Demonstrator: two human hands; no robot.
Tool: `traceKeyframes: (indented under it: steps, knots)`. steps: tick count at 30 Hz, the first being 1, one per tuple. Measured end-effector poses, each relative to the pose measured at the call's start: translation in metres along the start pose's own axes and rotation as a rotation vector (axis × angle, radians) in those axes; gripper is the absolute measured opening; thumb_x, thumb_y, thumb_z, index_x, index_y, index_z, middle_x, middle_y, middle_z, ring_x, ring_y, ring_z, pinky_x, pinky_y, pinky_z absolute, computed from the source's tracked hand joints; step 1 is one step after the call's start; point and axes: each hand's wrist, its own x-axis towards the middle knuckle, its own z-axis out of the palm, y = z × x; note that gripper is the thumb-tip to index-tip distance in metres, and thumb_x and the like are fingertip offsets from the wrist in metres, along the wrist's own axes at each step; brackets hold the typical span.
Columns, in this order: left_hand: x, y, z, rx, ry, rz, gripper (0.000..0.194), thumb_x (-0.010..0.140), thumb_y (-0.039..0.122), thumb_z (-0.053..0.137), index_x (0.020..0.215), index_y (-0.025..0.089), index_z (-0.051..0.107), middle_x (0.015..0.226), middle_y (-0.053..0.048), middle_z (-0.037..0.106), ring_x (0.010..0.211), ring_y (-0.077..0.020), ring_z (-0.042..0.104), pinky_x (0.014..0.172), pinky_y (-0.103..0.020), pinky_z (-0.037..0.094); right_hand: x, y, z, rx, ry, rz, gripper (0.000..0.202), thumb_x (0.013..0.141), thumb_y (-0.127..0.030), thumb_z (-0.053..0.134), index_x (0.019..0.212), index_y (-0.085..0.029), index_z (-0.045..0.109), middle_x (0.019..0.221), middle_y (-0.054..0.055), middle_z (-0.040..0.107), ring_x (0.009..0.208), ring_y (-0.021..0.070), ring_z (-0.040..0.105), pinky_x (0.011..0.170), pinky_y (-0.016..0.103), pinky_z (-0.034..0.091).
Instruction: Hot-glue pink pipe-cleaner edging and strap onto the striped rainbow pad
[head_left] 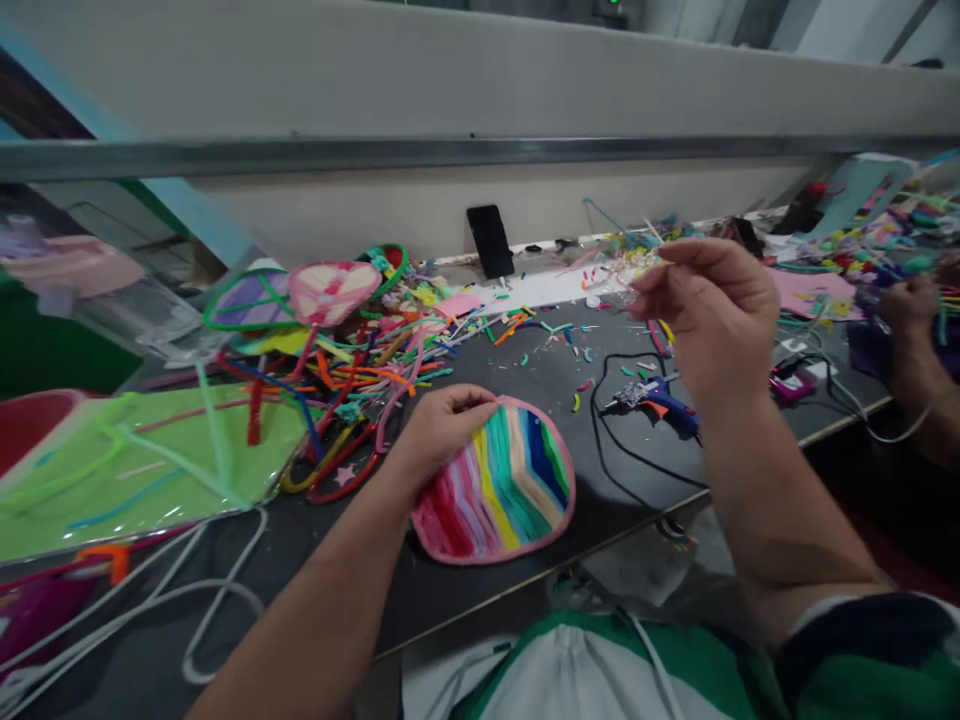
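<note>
My left hand (441,428) grips the upper left edge of a rounded panel (504,490) between thumb and fingers. Rows of fuzzy pipe cleaners in red, pink, yellow, teal, cream and blue fill this panel, and a pink border runs round it. It is held close above the dark table (480,590). Raised over the table to the right, my right hand (712,310) has its thumb and fingers pinched together. Whatever may be between those fingertips is too small and blurred to tell. Beneath the right hand lies a blue glue gun (664,405) with a black cord.
Finished pipe-cleaner shapes (334,292) and loose pipe cleaners pile up at left, beside a green plastic packet (172,470) and white cable (217,590). A black phone (490,242) leans against the wall. Snipped scraps (525,325) litter the table. Another person's hand (909,305) is at far right.
</note>
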Motion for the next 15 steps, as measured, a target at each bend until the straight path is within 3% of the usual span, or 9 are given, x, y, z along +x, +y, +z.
traceKeyframes:
  steps: [3, 5, 7, 9, 12, 15]
  knots:
    - [-0.002, 0.004, 0.000, -0.036, -0.031, -0.010, 0.024, 0.064, 0.038, 0.078, 0.076, 0.017, 0.075, 0.072, -0.002, 0.070, 0.065, -0.0163, 0.059, 0.060, -0.022, 0.045, 0.011, 0.017, -0.041, -0.213, -0.087, 0.187, 0.018, 0.078, -0.029, 0.063, 0.093, -0.020, 0.066, 0.074, 0.002, 0.067, 0.056, 0.0124, 0.062, 0.057, 0.030, 0.052]
    - [-0.003, 0.005, -0.001, -0.032, -0.047, 0.006, 0.025, 0.064, 0.039, 0.078, 0.076, 0.017, 0.075, 0.073, -0.003, 0.070, 0.066, -0.0164, 0.060, 0.061, -0.022, 0.046, 0.011, 0.043, -0.070, -0.345, 0.027, 0.304, 0.021, 0.070, -0.028, 0.067, 0.088, -0.017, 0.066, 0.068, 0.001, 0.064, 0.051, 0.0110, 0.057, 0.053, 0.028, 0.049]
    - [-0.003, 0.005, -0.001, -0.020, -0.060, 0.027, 0.025, 0.066, 0.039, 0.078, 0.077, 0.017, 0.075, 0.074, -0.003, 0.070, 0.067, -0.0166, 0.060, 0.062, -0.023, 0.046, 0.007, 0.067, -0.099, -0.321, 0.180, 0.361, 0.028, 0.070, -0.030, 0.064, 0.095, -0.018, 0.063, 0.071, 0.002, 0.065, 0.053, 0.0123, 0.057, 0.055, 0.029, 0.049]
    - [-0.003, 0.005, -0.002, -0.026, -0.068, 0.028, 0.025, 0.067, 0.039, 0.077, 0.078, 0.017, 0.074, 0.074, -0.003, 0.069, 0.068, -0.0169, 0.060, 0.062, -0.023, 0.046, -0.001, 0.083, -0.125, -0.481, 0.207, 0.404, 0.029, 0.073, -0.034, 0.058, 0.099, -0.020, 0.060, 0.074, 0.002, 0.065, 0.058, 0.0137, 0.059, 0.058, 0.030, 0.049]
    - [-0.004, 0.006, -0.002, -0.041, -0.073, 0.002, 0.026, 0.067, 0.039, 0.077, 0.079, 0.016, 0.074, 0.074, -0.003, 0.069, 0.067, -0.0165, 0.060, 0.062, -0.022, 0.046, -0.014, 0.095, -0.152, -0.635, 0.081, 0.476, 0.026, 0.062, -0.027, 0.069, 0.087, -0.018, 0.064, 0.071, 0.003, 0.066, 0.063, 0.0160, 0.058, 0.061, 0.030, 0.046]
    - [-0.005, 0.007, -0.001, -0.021, -0.079, -0.005, 0.026, 0.069, 0.039, 0.076, 0.079, 0.016, 0.073, 0.074, -0.003, 0.068, 0.067, -0.0155, 0.059, 0.062, -0.022, 0.046, -0.025, 0.106, -0.158, -0.687, -0.133, 0.545, 0.028, 0.048, -0.017, 0.076, 0.075, -0.018, 0.067, 0.069, 0.003, 0.068, 0.065, 0.0177, 0.059, 0.064, 0.029, 0.045]
